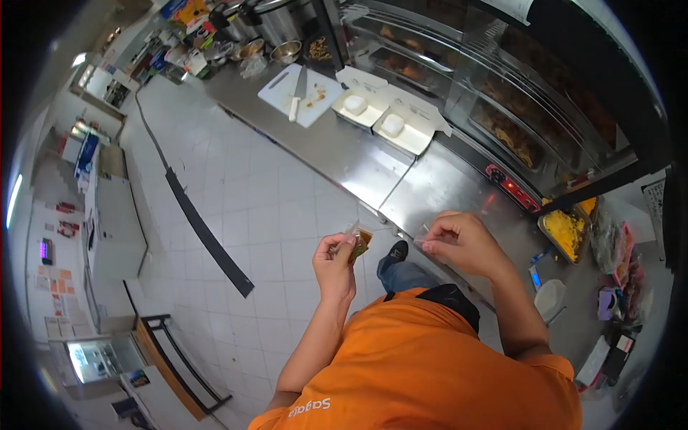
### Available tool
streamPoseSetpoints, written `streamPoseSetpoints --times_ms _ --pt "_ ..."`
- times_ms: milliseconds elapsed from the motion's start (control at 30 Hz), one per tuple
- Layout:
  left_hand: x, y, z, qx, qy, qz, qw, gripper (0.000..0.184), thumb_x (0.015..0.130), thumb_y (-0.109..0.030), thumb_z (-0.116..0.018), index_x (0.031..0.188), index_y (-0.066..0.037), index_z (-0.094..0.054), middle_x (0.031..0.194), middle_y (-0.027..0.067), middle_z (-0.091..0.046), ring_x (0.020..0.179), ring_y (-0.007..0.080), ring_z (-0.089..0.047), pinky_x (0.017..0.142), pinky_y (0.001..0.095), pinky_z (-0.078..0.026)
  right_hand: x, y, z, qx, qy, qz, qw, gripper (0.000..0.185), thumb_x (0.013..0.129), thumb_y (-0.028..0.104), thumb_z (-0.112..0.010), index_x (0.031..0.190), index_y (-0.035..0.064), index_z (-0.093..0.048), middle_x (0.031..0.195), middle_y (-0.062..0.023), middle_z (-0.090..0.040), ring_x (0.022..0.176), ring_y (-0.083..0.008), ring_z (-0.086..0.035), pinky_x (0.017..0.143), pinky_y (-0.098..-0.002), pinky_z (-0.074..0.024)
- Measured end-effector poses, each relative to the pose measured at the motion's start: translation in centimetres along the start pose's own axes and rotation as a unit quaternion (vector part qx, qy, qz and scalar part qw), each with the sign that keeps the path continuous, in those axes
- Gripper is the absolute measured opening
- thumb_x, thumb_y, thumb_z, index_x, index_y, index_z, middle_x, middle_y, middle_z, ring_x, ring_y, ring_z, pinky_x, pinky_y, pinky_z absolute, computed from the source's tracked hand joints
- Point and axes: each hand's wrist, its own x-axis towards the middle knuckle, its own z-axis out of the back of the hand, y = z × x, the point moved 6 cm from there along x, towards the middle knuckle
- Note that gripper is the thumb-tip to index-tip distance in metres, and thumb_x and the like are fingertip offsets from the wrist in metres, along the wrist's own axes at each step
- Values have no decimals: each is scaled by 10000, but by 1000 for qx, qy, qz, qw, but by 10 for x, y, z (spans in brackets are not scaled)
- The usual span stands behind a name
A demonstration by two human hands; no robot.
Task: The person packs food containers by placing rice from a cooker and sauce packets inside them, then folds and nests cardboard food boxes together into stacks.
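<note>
My left hand (335, 266) is closed on a small clear sachet (362, 242) with brown and greenish contents, held over the tiled floor. Over the counter's front edge, my right hand (459, 242) pinches a small bit of clear plastic between thumb and fingers. The two hands are apart. Beyond them on the steel counter (430, 188) stand two open white boxes (370, 116), each with a round white item inside. A knife (299, 93) with a white handle lies on the white cutting board (271, 92).
The glass display case (473, 72) with trays of food rises behind the counter. To the right are a tray of yellow food (564, 233), a white bowl (550, 297) and plastic bags. Pots and metal bowls (287, 51) stand at the far end.
</note>
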Motion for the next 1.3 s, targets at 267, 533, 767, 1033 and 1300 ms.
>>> streamPoseSetpoints --times_ms 267,533,767,1033,1300 --pt "111 -46 -26 403 95 -148 898 286 862 29 -808 1132 -35 -736 898 21 -677 803 124 -612 786 292 -494 124 -60 18 -70 -113 -18 991 135 902 28 -710 1036 6 -713 904 -169 -670 863 -334 -666 793 -431 -532" --pt "199 -69 -45 545 157 -249 785 124 830 16 -808 906 -70 -760 927 79 -698 842 246 -665 774 333 -506 270 -94 44 -217 -220 11 951 131 947 68 -612 876 -25 -670 955 -249 -635 932 -426 -663 850 -502 -542" --pt "324 -76 -64 516 266 -176 795 194 843 -75 -854 812 -51 -664 849 57 -722 806 173 -667 727 320 -509 345 -162 28 -258 -269 -62 926 142 968 99 -596 904 -16 -650 975 -234 -613 961 -433 -650 863 -499 -541" --pt "485 -58 -174 455 463 -158 744 140 825 -2 -809 838 -16 -671 819 88 -713 762 189 -702 705 346 -563 390 -198 19 -269 -227 -200 914 132 966 154 -619 947 58 -707 1004 -205 -650 988 -404 -669 871 -504 -546" --pt "572 37 -189 526 644 -5 556 149 837 -6 -775 824 -39 -630 798 55 -714 786 173 -731 681 344 -544 395 -202 6 -222 -204 -318 899 115 912 151 -697 946 47 -733 970 -194 -700 997 -394 -690 849 -491 -564"
